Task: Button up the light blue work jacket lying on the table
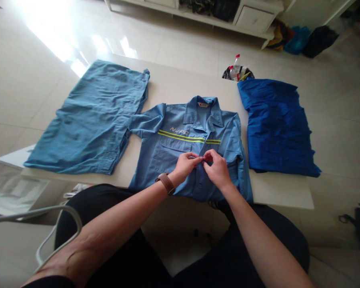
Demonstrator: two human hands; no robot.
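A light blue work shirt [171, 146] with yellow reflective stripes lies face up on the white table [180, 86], collar away from me. My left hand [186, 165], with a brown watch on its wrist, pinches the shirt's front placket at mid-chest. My right hand [217, 168] pinches the same placket right beside it, fingertips of both hands meeting. Both hands are closed on the fabric.
A light blue garment [93, 120] lies spread at the table's left. A dark blue garment [276, 126] lies at the right. A small bottle with a red cap [236, 70] stands at the far edge. A white cabinet [252, 18] and bags [306, 40] stand behind. A white cable [57, 236] hangs at lower left.
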